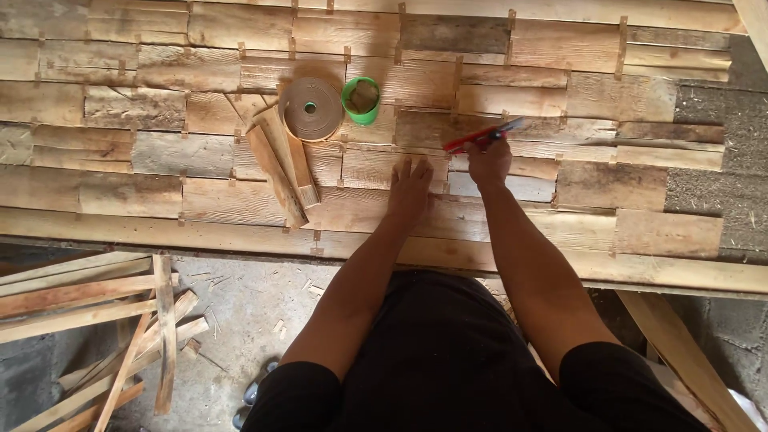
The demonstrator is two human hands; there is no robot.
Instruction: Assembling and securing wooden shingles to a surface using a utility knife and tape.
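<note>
The left hand (410, 188) is laid flat, fingers spread, on the patchwork wooden panel (160, 152), its grip wide open and empty. Just right of it, a red tool (482, 136) is clasped in the right hand (490, 162), its grip closed. A tape roll (311, 109) lies further left.

Red knife (482, 136) slanted over planks (384, 168)

The panel (240, 168) is rough, matt wooden boards, pale and grey-weathered. The tape roll (310, 109) looks like matt brown paper. The green cup (362, 100) is smooth plastic. The red cutter (482, 136) looks plastic-cased.
</note>
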